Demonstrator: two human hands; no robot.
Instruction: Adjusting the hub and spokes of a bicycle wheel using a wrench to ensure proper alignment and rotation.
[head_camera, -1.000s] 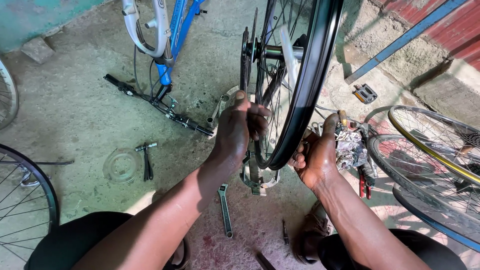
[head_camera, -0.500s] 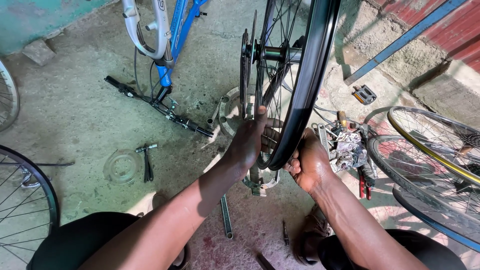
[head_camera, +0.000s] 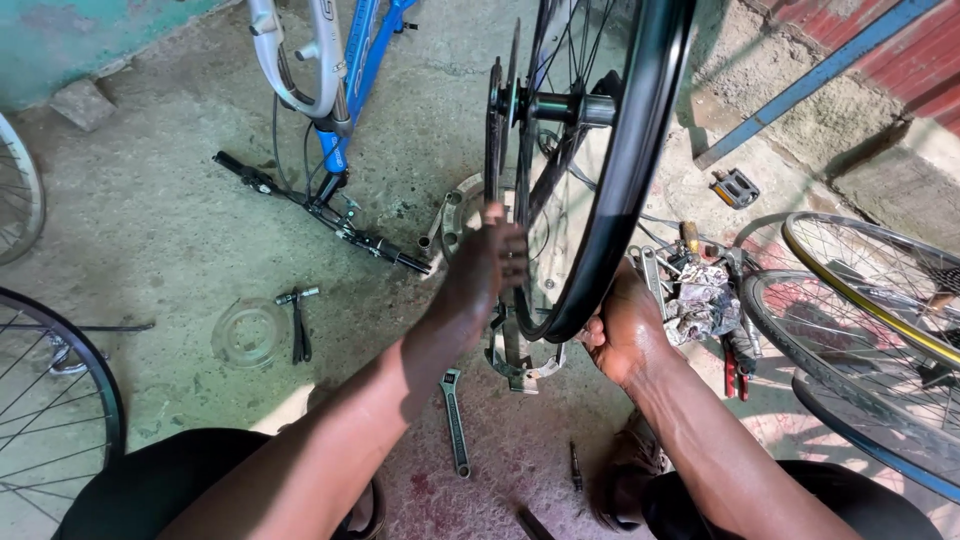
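Observation:
A black bicycle wheel rim (head_camera: 640, 150) stands upright in front of me, its hub (head_camera: 565, 108) and a dark sprocket (head_camera: 495, 120) at the top. My right hand (head_camera: 625, 335) grips the bottom of the rim from the right side. My left hand (head_camera: 490, 265) is raised on the wheel's left side, with its fingers stretched against the spokes just below the sprocket. Under the wheel a metal bracket piece (head_camera: 520, 365) lies on the concrete floor.
A wrench (head_camera: 455, 420) lies on the floor between my arms. A blue bicycle frame (head_camera: 355, 60) and handlebar (head_camera: 320, 210) lie at the back, a clear plastic disc (head_camera: 248, 333) to the left. More wheels (head_camera: 860, 290) are stacked at right, another wheel (head_camera: 60, 400) at left; a pedal (head_camera: 735, 187) and red-handled pliers (head_camera: 735, 365) lie near.
My left hand has moved up from the lower rim to the spokes below the sprocket and its fingers have spread. My right hand keeps its grip on the rim.

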